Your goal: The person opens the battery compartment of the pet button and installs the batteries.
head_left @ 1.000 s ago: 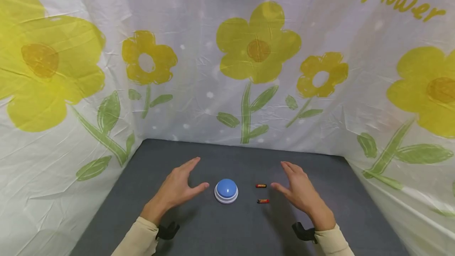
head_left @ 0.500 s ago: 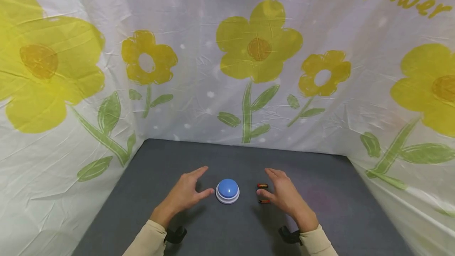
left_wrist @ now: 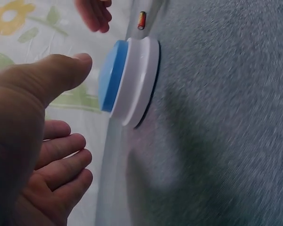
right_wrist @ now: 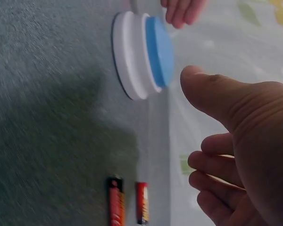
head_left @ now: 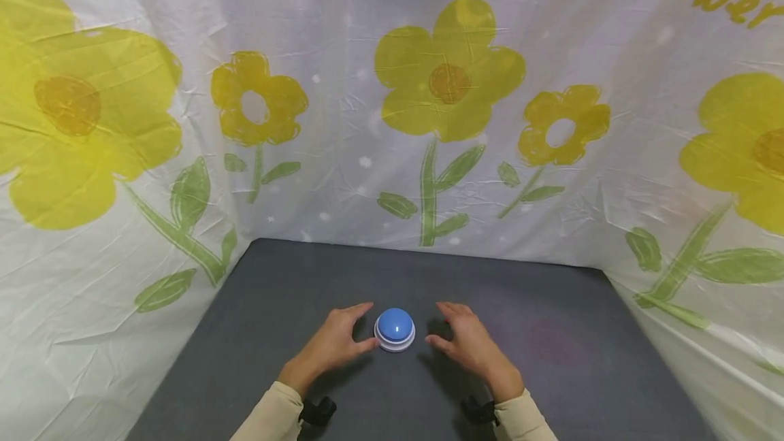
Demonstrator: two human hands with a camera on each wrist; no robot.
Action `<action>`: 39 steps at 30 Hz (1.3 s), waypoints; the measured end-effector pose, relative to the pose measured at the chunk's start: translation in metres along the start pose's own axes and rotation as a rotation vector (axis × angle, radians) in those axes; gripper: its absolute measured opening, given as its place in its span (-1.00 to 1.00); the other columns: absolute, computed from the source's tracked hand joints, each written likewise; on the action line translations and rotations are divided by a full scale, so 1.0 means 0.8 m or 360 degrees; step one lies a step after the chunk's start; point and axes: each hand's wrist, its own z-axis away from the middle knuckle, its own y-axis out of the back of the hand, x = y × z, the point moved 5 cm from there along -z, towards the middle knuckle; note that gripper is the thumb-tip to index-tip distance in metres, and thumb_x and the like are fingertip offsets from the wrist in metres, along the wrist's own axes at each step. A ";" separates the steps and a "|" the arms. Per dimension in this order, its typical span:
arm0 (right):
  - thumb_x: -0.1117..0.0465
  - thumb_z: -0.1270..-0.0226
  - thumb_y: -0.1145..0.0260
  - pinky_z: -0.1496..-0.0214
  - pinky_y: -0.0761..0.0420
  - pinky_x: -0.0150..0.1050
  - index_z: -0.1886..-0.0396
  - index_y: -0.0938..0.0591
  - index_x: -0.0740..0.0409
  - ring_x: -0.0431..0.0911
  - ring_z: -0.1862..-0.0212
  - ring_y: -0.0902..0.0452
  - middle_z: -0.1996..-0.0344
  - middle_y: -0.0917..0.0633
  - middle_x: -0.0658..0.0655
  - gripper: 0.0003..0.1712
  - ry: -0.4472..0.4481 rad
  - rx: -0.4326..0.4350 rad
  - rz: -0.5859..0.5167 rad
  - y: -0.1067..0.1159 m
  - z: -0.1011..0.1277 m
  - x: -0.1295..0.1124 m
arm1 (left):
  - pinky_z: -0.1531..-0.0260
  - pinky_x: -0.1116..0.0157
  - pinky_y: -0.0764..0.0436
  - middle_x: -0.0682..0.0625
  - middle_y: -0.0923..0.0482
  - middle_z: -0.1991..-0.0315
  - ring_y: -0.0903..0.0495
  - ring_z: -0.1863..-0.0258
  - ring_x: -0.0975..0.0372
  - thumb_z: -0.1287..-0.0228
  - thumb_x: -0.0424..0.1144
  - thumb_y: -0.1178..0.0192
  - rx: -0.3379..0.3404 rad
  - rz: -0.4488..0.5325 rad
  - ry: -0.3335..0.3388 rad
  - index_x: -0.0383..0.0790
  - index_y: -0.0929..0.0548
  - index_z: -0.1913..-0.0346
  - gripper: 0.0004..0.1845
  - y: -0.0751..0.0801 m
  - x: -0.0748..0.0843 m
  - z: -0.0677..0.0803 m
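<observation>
My table point(head_left: 257, 305) has a dark grey, felt-like top, and a flowered sheet walls it in at the back and on both sides. A blue button point(head_left: 395, 328) on a white base sits flat on it near the front, about midway across. Two small batteries point(right_wrist: 127, 205) with red-and-black wrappers lie on the cloth just to the right of the button, side by side and near each other. From my head view my own hand hides them.
</observation>
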 end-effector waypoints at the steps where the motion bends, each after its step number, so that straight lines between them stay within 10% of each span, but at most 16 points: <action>1: 0.11 -0.28 -0.66 -0.42 -0.59 0.32 -0.36 -0.60 0.50 0.37 -0.38 -0.57 -0.30 -0.68 0.46 -0.20 0.0011 -0.0005 0.0007 -0.003 0.000 -0.001 | -0.41 -0.18 -0.62 -0.32 -0.67 -0.35 -0.67 -0.36 -0.18 -0.24 -0.10 -0.63 -0.0009 0.0016 0.0010 -0.43 -0.61 -0.41 -0.23 -0.002 0.000 0.000; 14: -0.09 -0.37 -0.60 -0.35 -0.67 0.18 -0.32 -0.67 0.37 0.24 -0.25 -0.69 -0.19 -0.79 0.31 -0.24 0.0362 0.0116 0.0011 -0.114 -0.025 0.072 | -0.34 -0.18 -0.66 -0.36 -0.72 -0.25 -0.72 -0.28 -0.19 -0.30 -0.07 -0.59 0.0008 0.0123 -0.0068 -0.48 -0.64 -0.34 -0.29 -0.036 -0.015 -0.009; 20: 0.04 -0.29 -0.66 -0.30 -0.67 0.26 -0.28 -0.70 0.36 0.26 -0.21 -0.71 -0.15 -0.82 0.28 -0.31 0.0318 0.0012 -0.0093 -0.088 -0.019 0.022 | -0.22 -0.04 -0.75 -0.18 -0.82 -0.13 -0.81 -0.15 -0.01 -0.26 0.07 -0.59 0.0162 0.0063 -0.0132 -0.31 -0.72 -0.30 -0.32 -0.075 -0.052 -0.012; 39: 0.16 -0.29 -0.66 -0.27 -0.74 0.14 -0.20 -0.77 0.25 0.11 -0.17 -0.72 -0.07 -0.85 0.20 -0.48 0.0131 0.0044 0.0014 -0.071 -0.014 -0.012 | -0.20 -0.11 -0.76 -0.32 -0.80 -0.11 -0.81 -0.12 -0.12 -0.18 -0.30 -0.64 0.0188 0.0087 -0.0040 -0.47 -0.71 -0.24 -0.41 -0.056 -0.005 -0.009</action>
